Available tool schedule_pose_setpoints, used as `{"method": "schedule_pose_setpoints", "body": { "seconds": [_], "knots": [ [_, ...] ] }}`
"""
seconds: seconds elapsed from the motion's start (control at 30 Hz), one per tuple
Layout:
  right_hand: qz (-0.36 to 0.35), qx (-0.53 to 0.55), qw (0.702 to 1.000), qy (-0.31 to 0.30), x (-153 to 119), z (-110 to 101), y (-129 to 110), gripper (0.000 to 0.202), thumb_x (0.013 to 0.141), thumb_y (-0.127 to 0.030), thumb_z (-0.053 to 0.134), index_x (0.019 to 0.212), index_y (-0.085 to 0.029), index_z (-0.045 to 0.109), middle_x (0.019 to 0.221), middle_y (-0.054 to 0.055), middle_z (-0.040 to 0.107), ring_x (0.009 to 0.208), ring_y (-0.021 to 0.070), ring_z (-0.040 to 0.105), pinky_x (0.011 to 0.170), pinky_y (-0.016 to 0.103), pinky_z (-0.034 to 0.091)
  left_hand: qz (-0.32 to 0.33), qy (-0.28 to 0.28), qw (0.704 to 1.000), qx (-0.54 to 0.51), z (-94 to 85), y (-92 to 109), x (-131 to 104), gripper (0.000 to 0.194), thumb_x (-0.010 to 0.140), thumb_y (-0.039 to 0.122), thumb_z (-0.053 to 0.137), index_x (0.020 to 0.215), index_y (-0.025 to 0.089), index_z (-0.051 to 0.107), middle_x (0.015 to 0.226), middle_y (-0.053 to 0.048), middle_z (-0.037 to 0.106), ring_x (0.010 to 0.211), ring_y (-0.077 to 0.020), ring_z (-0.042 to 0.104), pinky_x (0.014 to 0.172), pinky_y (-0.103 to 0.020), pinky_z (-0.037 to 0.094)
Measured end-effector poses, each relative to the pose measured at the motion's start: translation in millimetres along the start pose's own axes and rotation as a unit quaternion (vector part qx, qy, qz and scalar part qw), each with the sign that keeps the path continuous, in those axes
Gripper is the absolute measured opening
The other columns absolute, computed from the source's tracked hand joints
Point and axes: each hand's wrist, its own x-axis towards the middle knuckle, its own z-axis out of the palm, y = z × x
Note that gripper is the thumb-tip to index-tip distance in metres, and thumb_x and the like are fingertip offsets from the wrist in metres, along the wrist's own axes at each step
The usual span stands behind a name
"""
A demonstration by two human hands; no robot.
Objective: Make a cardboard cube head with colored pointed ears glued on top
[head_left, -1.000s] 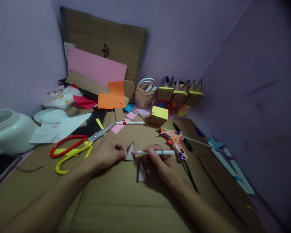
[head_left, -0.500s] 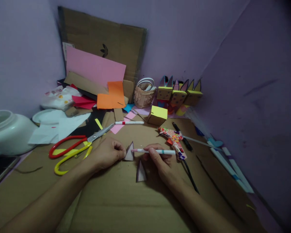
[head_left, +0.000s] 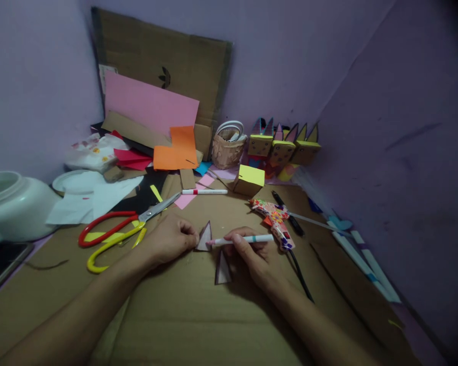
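Between thumb and fingers, my left hand [head_left: 177, 238] pinches the left edge of a small white paper triangle [head_left: 204, 240] with a dark outline. My right hand [head_left: 252, 254] is closed around a white marker [head_left: 261, 238] with a teal band, held nearly level. Its pinkish tip is at the triangle's lower right side. A second white triangle [head_left: 223, 270], edged dark, lies on the cardboard just below, beside my right hand and partly in its shadow.
Scissors [head_left: 114, 243] with red and yellow handles lie left of my left hand. A patterned glue gun [head_left: 275, 218] lies beyond my right hand. A yellow-topped cardboard box [head_left: 249, 181], a red-banded marker [head_left: 209, 192], a basket [head_left: 228, 152] and cardboard animal figures [head_left: 282, 151] stand or lie behind.
The marker's tip has shifted slightly down along the triangle's right side, and the marker has tilted a little. My left hand keeps its pinch on the triangle.
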Motion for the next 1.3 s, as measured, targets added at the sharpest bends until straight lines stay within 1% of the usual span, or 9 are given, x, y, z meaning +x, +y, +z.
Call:
{"method": "schedule_pose_setpoints", "body": {
  "seconds": [0.3,0.67,0.8,0.87,0.93,1.03,1.1,1.17,1.3],
  "knots": [
    [-0.011,-0.019,0.999,-0.025,-2,-2,3,0.025,0.083,-0.038,0.057,0.078,-0.015,0.066,0.059,0.001,0.059,0.051,0.0111,0.051,0.047,0.021,0.037,0.011,-0.002,1.000,-0.007,1.8,-1,0,0.010,0.060,0.022,0.057,0.055,0.016,0.063,0.050,0.004,0.053,0.048,-0.0096,0.041,0.046,-0.021,0.027],
    [-0.018,-0.023,0.998,-0.046,-1,-3,1,0.025,0.083,-0.037,0.058,0.076,-0.015,0.068,0.057,0.001,0.060,0.049,0.0103,0.052,0.045,0.020,0.039,-0.008,0.002,1.000,0.028,-0.2,2,1,0.012,0.061,0.024,0.056,0.059,0.017,0.066,0.050,0.004,0.054,0.049,-0.0104,0.044,0.047,-0.021,0.029],
    [-0.036,0.030,0.998,0.045,2,-15,-2,0.023,0.081,-0.037,0.061,0.077,-0.016,0.069,0.056,0.000,0.062,0.050,0.0110,0.056,0.047,0.021,0.044,-0.001,0.026,0.998,0.053,1.9,3,0,0.012,0.061,0.024,0.056,0.058,0.016,0.065,0.051,0.003,0.056,0.053,-0.0115,0.047,0.049,-0.022,0.032],
    [-0.060,0.067,0.991,0.097,7,-23,-9,0.022,0.081,-0.037,0.060,0.078,-0.017,0.069,0.058,0.000,0.063,0.052,0.0117,0.058,0.050,0.022,0.048,0.007,0.041,0.997,0.071,3.3,3,-1,0.012,0.060,0.023,0.055,0.056,0.016,0.064,0.053,0.003,0.056,0.056,-0.0126,0.049,0.051,-0.022,0.033],
    [-0.071,0.091,0.986,0.120,11,-30,-20,0.020,0.082,-0.036,0.060,0.082,-0.018,0.069,0.061,0.000,0.064,0.054,0.0119,0.059,0.050,0.022,0.050,0.011,0.039,0.996,0.078,4.2,3,-1,0.012,0.061,0.023,0.054,0.055,0.016,0.063,0.053,0.003,0.056,0.057,-0.0127,0.049,0.051,-0.022,0.033],
    [-0.056,0.074,0.991,0.094,11,-37,-35,0.021,0.081,-0.037,0.062,0.084,-0.018,0.070,0.062,0.000,0.064,0.054,0.0114,0.058,0.048,0.021,0.049,0.011,0.035,0.996,0.078,4.6,3,0,0.012,0.061,0.023,0.054,0.055,0.016,0.062,0.053,0.003,0.055,0.055,-0.0122,0.048,0.050,-0.022,0.033],
    [-0.043,0.041,0.997,0.056,5,-39,-38,0.023,0.080,-0.039,0.063,0.078,-0.017,0.071,0.056,0.000,0.063,0.049,0.0105,0.057,0.046,0.020,0.047,0.008,0.034,0.996,0.081,4.5,4,0,0.013,0.062,0.022,0.053,0.055,0.016,0.062,0.052,0.003,0.055,0.055,-0.0120,0.048,0.050,-0.022,0.033],
    [-0.040,0.023,0.999,0.027,-5,-41,-31,0.026,0.080,-0.040,0.063,0.074,-0.016,0.071,0.050,0.000,0.061,0.046,0.0098,0.056,0.046,0.019,0.045,0.003,0.032,0.996,0.087,4.3,5,-1,0.013,0.062,0.022,0.052,0.056,0.016,0.062,0.052,0.003,0.055,0.054,-0.0119,0.048,0.050,-0.022,0.033],
    [0.014,0.041,0.998,0.036,-22,-42,-6,0.031,0.084,-0.042,0.057,0.072,-0.016,0.068,0.046,-0.002,0.058,0.040,0.0078,0.052,0.040,0.017,0.039,-0.003,0.031,0.995,0.093,3.8,6,-1,0.013,0.062,0.022,0.053,0.058,0.017,0.064,0.053,0.003,0.058,0.055,-0.0123,0.050,0.050,-0.021,0.034]
  ]
}}
